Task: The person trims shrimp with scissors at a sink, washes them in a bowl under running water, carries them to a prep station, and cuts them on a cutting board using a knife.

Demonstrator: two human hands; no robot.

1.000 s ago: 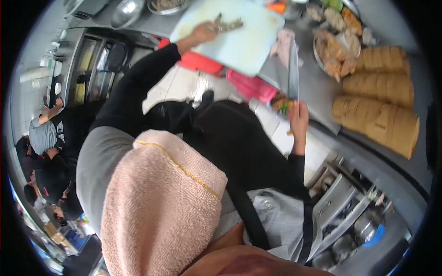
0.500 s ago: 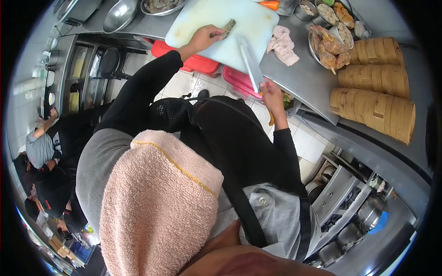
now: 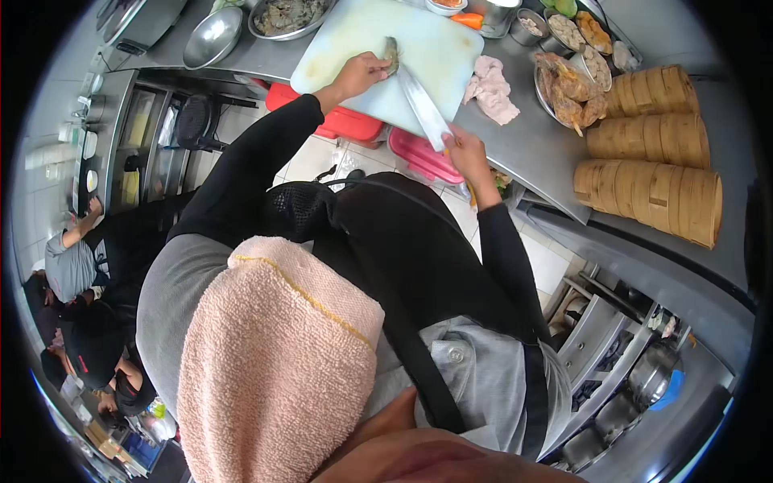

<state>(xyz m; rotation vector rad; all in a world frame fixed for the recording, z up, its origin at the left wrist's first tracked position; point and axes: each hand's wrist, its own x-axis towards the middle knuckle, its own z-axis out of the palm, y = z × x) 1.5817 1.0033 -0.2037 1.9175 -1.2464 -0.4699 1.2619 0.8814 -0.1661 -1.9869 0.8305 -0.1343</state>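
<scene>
On the white cutting board (image 3: 346,48), my left hand (image 3: 359,76) pinches a greyish raw shrimp (image 3: 392,55), its fingers closed at the shrimp's near side. My right hand (image 3: 467,153) is wrapped round the handle of a large knife (image 3: 423,107). The blade slants over the board, and its tip is at the near end of the shrimp. Whether the edge cuts into the shrimp is too small to tell. A metal bowl of what look like more raw shrimp (image 3: 288,16) stands left of the board.
An orange carrot piece (image 3: 467,20) lies at the board's far edge. To the right are a crumpled pink cloth (image 3: 490,88), a bowl of cooked poultry (image 3: 568,84) and stacked bamboo steamers (image 3: 648,197). An empty metal bowl (image 3: 212,38) stands left. Other people (image 3: 101,338) are at far left.
The knife has moved left and up across the board, bringing its tip to the shrimp. My left hand still holds the shrimp, now turned more upright. The view has shifted slightly.
</scene>
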